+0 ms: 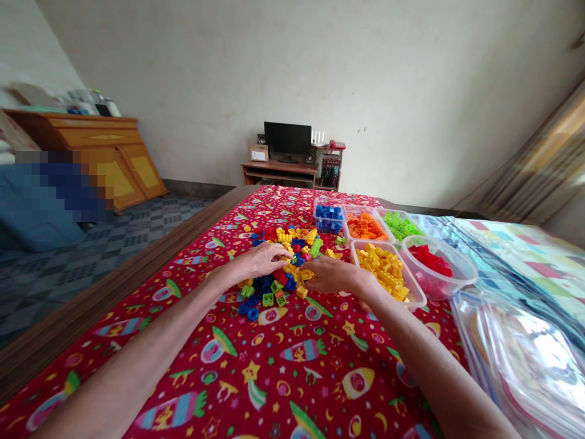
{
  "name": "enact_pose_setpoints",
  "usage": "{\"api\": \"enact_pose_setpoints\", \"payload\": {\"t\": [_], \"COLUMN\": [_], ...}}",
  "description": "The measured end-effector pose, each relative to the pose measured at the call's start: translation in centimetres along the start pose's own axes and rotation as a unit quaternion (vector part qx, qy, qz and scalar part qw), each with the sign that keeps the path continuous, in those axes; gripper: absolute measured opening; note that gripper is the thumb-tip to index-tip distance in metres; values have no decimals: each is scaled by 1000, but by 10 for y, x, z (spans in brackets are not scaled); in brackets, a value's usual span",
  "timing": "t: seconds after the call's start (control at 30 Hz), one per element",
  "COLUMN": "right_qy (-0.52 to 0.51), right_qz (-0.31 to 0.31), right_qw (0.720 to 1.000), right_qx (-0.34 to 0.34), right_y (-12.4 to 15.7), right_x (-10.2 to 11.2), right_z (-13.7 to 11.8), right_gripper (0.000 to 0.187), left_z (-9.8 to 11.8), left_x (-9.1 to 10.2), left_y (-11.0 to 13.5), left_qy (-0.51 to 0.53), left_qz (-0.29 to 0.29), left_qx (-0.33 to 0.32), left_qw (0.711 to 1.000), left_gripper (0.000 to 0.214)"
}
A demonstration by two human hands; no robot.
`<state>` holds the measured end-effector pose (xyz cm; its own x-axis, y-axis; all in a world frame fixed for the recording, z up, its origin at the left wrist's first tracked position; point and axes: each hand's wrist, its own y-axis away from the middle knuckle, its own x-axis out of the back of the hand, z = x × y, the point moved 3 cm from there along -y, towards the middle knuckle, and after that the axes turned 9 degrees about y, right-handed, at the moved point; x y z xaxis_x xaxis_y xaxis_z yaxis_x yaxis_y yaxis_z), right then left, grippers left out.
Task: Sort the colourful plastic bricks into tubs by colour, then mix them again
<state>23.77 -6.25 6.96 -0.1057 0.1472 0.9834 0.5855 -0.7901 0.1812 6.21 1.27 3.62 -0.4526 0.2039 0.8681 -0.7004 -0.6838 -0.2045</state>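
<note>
A pile of mixed coloured plastic bricks (292, 244) lies on the red patterned tablecloth (274, 366). My left hand (262, 259) rests on the pile's left side with its fingers curled down onto yellow bricks. My right hand (331, 274) lies on the pile's right side, fingers bent over yellow bricks; what either hand grips is hidden. To the right stand clear tubs: yellow bricks (386, 271), red bricks (434, 262), blue bricks (329, 218), orange bricks (365, 225) and green bricks (402, 224).
Clear plastic bags (525, 360) lie at the right on a striped cloth. The table's wooden edge (91, 305) runs along the left. A low desk with a monitor (287, 141) stands at the far wall, a wooden cabinet (105, 158) at the left.
</note>
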Motion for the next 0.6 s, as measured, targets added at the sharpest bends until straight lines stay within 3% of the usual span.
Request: {"api": "enact_pose_setpoints", "payload": {"t": [0.13,0.27,0.43,0.6], "right_qy": [14,51,68,87], "right_qz": [-5,42,92,177], "right_qw": [1000,998,993,980], "right_qx": [21,-7,-9,23], "right_y": [0,-5,-7,-12], "right_x": [-5,-17,-27,-37], "right_z": [-9,-17,-16,-3], "right_gripper": [46,49,47,46], "left_z": [13,24,27,21], "left_x": [-1,-6,-14,-14], "left_y": [2,7,5,0], "left_qy": [-22,-43,-67,-54], "left_qz": [-25,-54,-46,-43], "left_qx": [-21,11,4,-1], "left_qw": [999,998,997,998], "left_gripper": [33,38,17,10]}}
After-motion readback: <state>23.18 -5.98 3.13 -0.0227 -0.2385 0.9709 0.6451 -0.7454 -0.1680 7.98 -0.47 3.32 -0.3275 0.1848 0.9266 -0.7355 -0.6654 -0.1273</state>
